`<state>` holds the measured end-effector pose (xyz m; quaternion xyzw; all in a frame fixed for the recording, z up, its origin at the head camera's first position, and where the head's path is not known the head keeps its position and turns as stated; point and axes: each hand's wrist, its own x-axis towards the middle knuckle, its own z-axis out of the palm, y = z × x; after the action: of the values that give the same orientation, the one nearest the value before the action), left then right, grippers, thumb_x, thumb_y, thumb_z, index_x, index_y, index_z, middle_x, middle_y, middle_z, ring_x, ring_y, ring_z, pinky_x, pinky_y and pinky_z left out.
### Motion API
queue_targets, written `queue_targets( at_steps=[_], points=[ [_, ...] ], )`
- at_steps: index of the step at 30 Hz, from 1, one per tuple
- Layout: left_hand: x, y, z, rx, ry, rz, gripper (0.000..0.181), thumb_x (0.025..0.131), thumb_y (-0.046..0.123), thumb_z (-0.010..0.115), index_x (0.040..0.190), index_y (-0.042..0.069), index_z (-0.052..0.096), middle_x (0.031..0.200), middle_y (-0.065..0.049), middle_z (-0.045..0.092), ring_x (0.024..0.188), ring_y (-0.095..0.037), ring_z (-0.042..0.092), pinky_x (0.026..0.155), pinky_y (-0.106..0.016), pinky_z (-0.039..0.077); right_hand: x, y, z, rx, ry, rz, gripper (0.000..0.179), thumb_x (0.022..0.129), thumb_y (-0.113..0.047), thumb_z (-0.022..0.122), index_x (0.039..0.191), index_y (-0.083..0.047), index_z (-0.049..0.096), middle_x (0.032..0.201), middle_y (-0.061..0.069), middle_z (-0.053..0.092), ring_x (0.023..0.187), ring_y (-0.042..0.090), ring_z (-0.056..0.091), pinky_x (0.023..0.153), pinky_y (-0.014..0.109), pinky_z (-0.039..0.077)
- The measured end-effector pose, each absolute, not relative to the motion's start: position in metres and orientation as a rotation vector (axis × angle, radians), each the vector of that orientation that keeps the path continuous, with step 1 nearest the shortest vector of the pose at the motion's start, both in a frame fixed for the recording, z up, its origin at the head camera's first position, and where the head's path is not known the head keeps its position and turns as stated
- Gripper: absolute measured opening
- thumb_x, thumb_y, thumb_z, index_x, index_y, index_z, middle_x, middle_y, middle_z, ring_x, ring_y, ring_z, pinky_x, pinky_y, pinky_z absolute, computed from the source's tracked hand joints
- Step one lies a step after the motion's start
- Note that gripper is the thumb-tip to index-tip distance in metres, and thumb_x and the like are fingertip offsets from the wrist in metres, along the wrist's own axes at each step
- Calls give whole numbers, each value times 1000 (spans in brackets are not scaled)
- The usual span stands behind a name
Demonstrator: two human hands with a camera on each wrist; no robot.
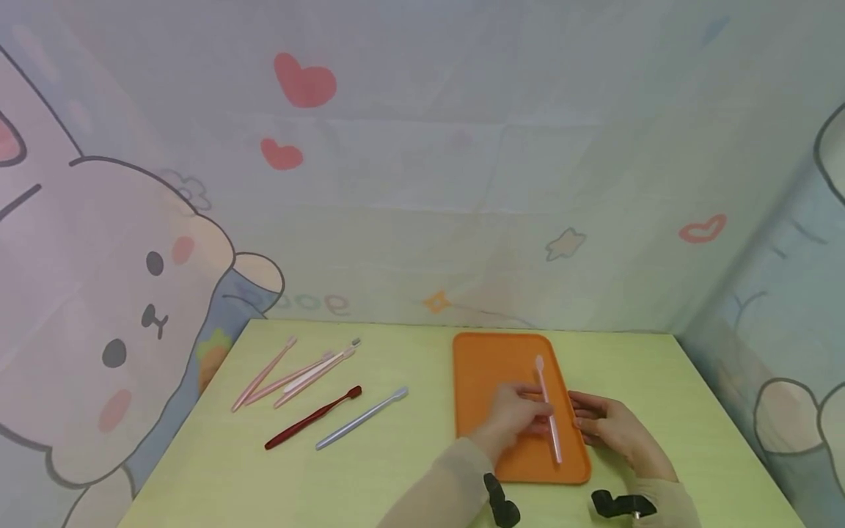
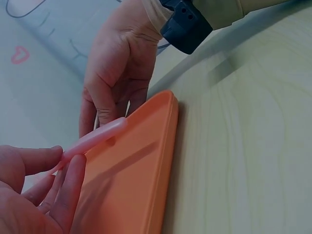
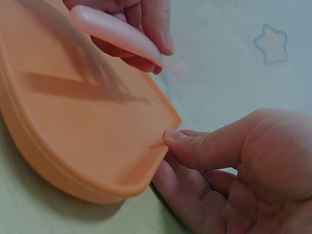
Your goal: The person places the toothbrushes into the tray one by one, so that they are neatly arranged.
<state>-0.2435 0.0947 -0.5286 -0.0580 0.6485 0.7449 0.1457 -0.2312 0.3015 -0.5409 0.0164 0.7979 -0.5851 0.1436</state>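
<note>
A pink toothbrush [image 1: 556,443] is pinched between the thumb and fingers of my left hand [image 1: 510,416], above the orange tray [image 1: 480,359]. Its head points toward the back wall in the head view. The wrist views show it raised over the tray floor, its shadow falling below. On the tray's right side, my right hand [image 1: 617,429] holds the rim, the thumb [image 3: 176,136] on the edge and the other fingers low along the outer side.
Left on the table lie a dark red toothbrush [image 1: 310,421] and a pale lilac one [image 1: 363,418]. Behind them, several pink and white toothbrushes [image 1: 262,375] lie loosely together, some overlapping. A printed cloth wall [image 1: 409,183] rises along the table's back edge.
</note>
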Motion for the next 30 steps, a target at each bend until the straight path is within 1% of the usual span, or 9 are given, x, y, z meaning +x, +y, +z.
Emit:
queue_targets(
  at_steps=[7,12,15,20,24,30],
  points=[
    [-243,109,-531,-167,1917,2140,28,87,-9,81,113,-2,74,82,-8,71,63,-22,71,59,-40,65,-232,304,-542,62,2305,-1686,61,102,3,65,157,12,41,142,30,61,111,19,68,81,35,64],
    [-243,114,-528,-153,1955,2127,28,87,-10,81,114,-3,73,83,-8,71,68,-28,75,63,-43,66,-232,304,-543,65,2294,-1699,61,102,2,65,158,11,41,140,29,62,110,19,68,81,35,64],
    [-242,115,-527,-152,1965,2127,29,87,-11,81,114,-4,73,84,-7,71,68,-28,76,64,-43,66,-233,304,-544,60,2275,-1713,61,102,2,65,158,11,40,139,27,63,110,19,68,82,35,64],
    [-243,118,-528,-149,1987,2110,29,86,-13,80,114,-6,73,84,-7,70,68,-28,76,62,-41,66,-234,305,-547,49,2274,-1702,61,103,2,65,158,10,41,138,25,65,112,20,68,83,36,64],
    [-245,121,-531,-138,2002,2091,27,88,-11,80,114,-6,73,84,-7,69,69,-25,75,62,-38,65,-235,304,-545,56,2294,-1683,61,103,2,65,158,10,42,136,24,66,113,21,68,83,36,64],
    [-249,129,-542,-90,2066,2062,26,85,-12,82,109,-5,75,79,-5,68,63,-23,74,58,-34,64,-235,306,-545,87,2317,-1659,60,102,2,64,158,9,43,135,23,67,112,21,68,82,36,64]
  ],
)
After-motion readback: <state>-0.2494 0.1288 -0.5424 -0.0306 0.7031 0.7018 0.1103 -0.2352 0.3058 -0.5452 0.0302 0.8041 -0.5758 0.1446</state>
